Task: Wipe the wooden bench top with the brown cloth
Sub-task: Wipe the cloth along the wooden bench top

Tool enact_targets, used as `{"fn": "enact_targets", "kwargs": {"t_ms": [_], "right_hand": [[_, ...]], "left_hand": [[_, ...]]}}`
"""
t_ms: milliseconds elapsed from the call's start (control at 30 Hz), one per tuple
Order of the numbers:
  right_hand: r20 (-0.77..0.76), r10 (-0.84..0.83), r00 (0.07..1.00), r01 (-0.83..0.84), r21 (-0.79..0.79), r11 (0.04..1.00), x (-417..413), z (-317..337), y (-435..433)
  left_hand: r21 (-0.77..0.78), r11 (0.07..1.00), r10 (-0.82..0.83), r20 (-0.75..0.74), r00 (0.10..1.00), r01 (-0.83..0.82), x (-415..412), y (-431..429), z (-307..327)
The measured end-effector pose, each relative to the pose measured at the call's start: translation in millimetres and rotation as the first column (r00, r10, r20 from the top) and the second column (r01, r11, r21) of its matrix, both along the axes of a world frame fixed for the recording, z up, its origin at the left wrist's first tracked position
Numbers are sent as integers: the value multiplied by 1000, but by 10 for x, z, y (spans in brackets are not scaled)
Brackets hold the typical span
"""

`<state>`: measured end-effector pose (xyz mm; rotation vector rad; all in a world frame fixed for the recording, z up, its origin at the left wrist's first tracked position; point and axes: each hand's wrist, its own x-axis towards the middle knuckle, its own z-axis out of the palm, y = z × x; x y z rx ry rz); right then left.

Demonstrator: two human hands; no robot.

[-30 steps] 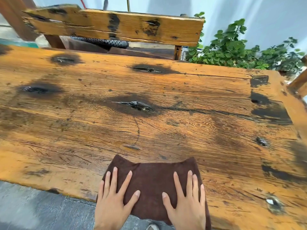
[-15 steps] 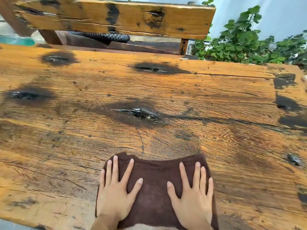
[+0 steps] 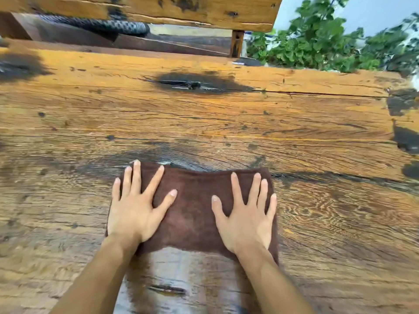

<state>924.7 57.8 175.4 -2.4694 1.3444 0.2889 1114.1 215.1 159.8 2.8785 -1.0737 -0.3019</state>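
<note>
The wooden bench top (image 3: 294, 137) is wide and rough-grained, and near its middle lies the brown cloth (image 3: 195, 211), soft and light, best pressed flat, with the left hand (image 3: 133, 211) and right hand (image 3: 247, 219) spread open on it, gripping nothing.

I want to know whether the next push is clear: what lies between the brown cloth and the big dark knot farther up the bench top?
In the head view, only bare, weathered bench top lies between the brown cloth and the dark knot.
</note>
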Motion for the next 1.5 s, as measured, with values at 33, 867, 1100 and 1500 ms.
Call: {"fn": "enact_targets", "kwargs": {"t_ms": [33,867,1100,1500], "right_hand": [[-1,-9,1000,9,-3,1000,98,-1,-76],[57,-31,998,41,-176,983,2638,-119,-2555],[67,-54,996,67,-213,975,3088,-134,-3047],[90,-30,995,51,-242,969,3110,-108,-3056]], "left_hand": [[-8,1000,-8,1,1000,8,98,-75,-13],[-79,990,-117,41,992,120,2885,-2506,-23],[-74,987,-140,88,986,146,3373,-3049,-42],[-90,970,-212,142,967,226,3446,-3032,-34]]}}
